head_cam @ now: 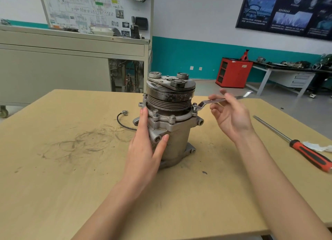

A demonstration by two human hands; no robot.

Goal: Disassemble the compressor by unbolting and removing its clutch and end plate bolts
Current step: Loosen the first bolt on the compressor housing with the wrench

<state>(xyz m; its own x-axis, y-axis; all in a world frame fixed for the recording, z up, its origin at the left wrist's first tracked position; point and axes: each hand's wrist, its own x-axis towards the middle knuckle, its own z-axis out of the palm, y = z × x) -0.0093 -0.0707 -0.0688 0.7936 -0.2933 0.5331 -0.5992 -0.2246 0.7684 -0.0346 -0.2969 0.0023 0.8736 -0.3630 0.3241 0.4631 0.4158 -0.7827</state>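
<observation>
My left hand (145,143) lies flat against the upright compressor (177,137) while my right hand (231,117) pinches the wrench (204,102), whose handle runs rightward from the right-side flange bolt (195,107).

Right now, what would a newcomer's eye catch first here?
A grimy compressor stands upright in the middle of the table, black clutch pulley on top. The left hand rests on its body while the right hand holds a wrench set on a flange bolt. A red-handled screwdriver lies at the table's right edge.
</observation>
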